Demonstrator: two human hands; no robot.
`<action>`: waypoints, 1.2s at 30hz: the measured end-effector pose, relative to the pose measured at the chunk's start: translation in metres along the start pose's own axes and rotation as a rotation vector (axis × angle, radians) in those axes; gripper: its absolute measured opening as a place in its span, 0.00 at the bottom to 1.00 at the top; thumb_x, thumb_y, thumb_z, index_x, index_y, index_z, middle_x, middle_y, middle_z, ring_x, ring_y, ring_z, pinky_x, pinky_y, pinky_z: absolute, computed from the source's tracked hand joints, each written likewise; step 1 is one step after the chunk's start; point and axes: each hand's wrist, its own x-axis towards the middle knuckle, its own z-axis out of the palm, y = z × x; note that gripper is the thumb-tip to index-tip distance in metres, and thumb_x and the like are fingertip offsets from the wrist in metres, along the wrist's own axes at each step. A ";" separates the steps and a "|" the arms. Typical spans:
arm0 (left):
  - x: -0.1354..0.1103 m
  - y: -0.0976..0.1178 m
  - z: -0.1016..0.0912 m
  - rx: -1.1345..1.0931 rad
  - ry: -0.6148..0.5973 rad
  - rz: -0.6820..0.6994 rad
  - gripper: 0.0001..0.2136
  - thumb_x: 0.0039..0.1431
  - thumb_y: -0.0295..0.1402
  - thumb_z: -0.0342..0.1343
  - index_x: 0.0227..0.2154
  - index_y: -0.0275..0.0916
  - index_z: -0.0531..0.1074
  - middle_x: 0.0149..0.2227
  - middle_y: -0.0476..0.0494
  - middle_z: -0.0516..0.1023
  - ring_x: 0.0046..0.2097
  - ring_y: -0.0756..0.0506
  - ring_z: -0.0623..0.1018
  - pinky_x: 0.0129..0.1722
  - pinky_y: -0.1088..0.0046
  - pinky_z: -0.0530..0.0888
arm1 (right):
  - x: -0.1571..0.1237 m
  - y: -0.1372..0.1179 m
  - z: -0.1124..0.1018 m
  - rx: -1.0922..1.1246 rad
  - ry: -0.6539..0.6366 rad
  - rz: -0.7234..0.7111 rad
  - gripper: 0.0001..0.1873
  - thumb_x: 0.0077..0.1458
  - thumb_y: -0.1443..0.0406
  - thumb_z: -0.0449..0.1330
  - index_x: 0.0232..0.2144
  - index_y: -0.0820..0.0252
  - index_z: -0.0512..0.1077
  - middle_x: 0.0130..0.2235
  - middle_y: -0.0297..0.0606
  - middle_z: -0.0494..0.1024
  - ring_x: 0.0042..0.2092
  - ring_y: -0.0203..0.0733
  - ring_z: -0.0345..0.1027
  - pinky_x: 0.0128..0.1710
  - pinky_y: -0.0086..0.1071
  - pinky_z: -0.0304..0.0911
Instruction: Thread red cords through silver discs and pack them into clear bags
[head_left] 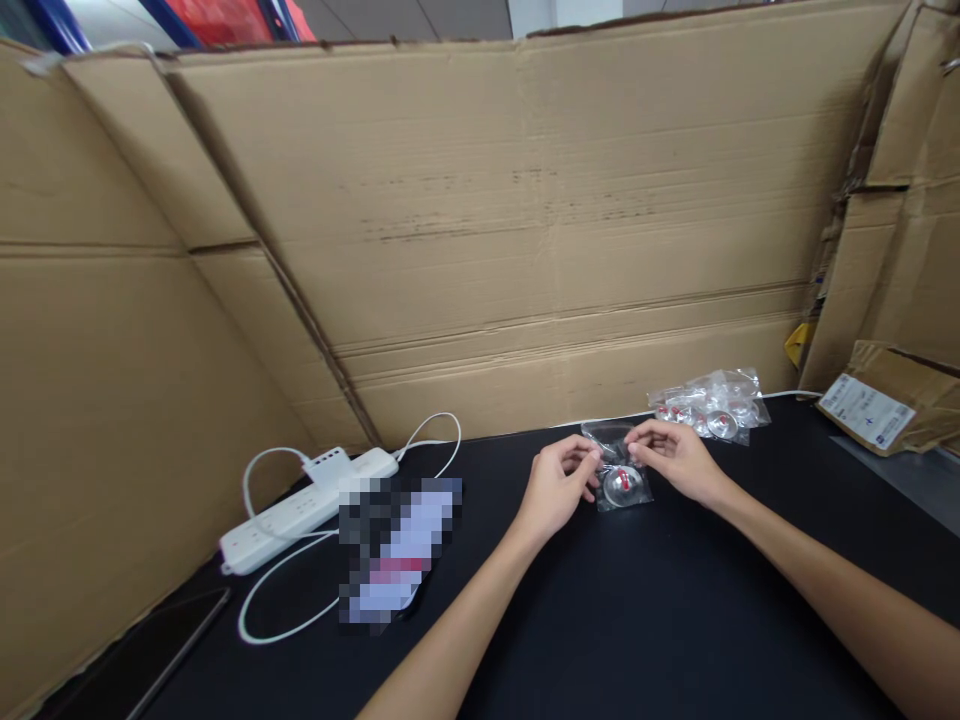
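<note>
A small clear plastic bag (622,487) with a round silver-and-red part inside lies on the black table top (637,620). My left hand (556,485) pinches the bag's left upper edge. My right hand (675,455) pinches its right upper edge. Both hands are closed on the bag, close together near the far side of the table. A pile of similar clear bags (712,405) with red and silver parts lies just behind my right hand.
A white power strip (300,508) with a white cable lies at the left, beside a blurred-out object (394,555). A dark flat device (161,655) lies at the near left. Cardboard walls (525,250) enclose the table. A labelled cardboard box (885,405) sits at the right.
</note>
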 end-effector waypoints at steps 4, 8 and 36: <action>0.001 -0.001 -0.003 -0.045 -0.037 -0.008 0.13 0.55 0.40 0.59 0.37 0.36 0.73 0.25 0.48 0.74 0.22 0.50 0.74 0.18 0.77 0.73 | 0.000 -0.002 0.002 0.101 -0.002 0.045 0.16 0.50 0.57 0.66 0.39 0.59 0.74 0.29 0.35 0.74 0.28 0.38 0.70 0.30 0.34 0.68; 0.002 0.003 -0.005 -0.126 -0.053 -0.028 0.13 0.54 0.38 0.60 0.39 0.37 0.72 0.25 0.50 0.73 0.21 0.50 0.73 0.20 0.74 0.74 | -0.002 -0.008 0.003 0.163 0.043 0.077 0.14 0.49 0.58 0.67 0.37 0.59 0.76 0.28 0.36 0.75 0.27 0.38 0.69 0.28 0.36 0.68; 0.000 0.002 -0.001 -0.028 -0.018 0.091 0.16 0.54 0.34 0.61 0.45 0.38 0.71 0.30 0.48 0.73 0.29 0.50 0.73 0.27 0.76 0.75 | -0.003 -0.001 0.007 -0.002 -0.081 0.151 0.15 0.49 0.57 0.66 0.34 0.62 0.73 0.30 0.36 0.73 0.31 0.37 0.68 0.29 0.30 0.63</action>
